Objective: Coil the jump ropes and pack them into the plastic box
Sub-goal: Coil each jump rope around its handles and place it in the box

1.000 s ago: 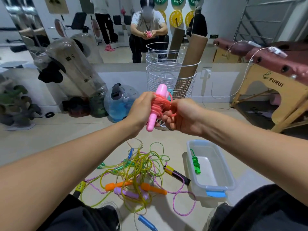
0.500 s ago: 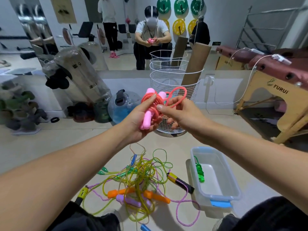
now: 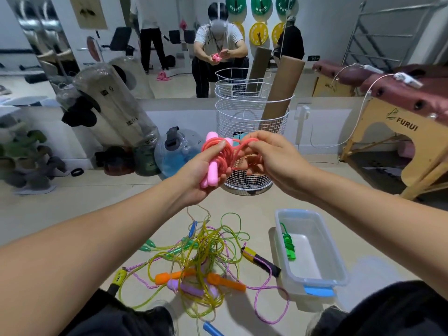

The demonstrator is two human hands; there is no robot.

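Both hands are raised in front of the person, above the floor, working on a pink jump rope. The left hand grips the two pink handles side by side, fingers curled round them and the thumb pressed on the bundle of cord wound about their upper part. The right hand, just right of it and touching the same bundle, pinches a loop of the pink cord between thumb and fingertips, its other fingers curled under. On the floor below, near the person's knees, lies a tangled pile of ropes: yellow-green and green cords, a thin purple one trailing to the right, two orange handles, a purple handle beneath them, a yellow and black handle at the right of the heap and a blue one at the near edge. Just right of the pile stands the clear plastic box with a blue clip on its near end; a coiled green jump rope lies inside along its left wall. Beyond the hands stands a white wire basket with a cardboard tube leaning in it, in front of a wall mirror. A wooden massage table with dark red padding is at the far right.
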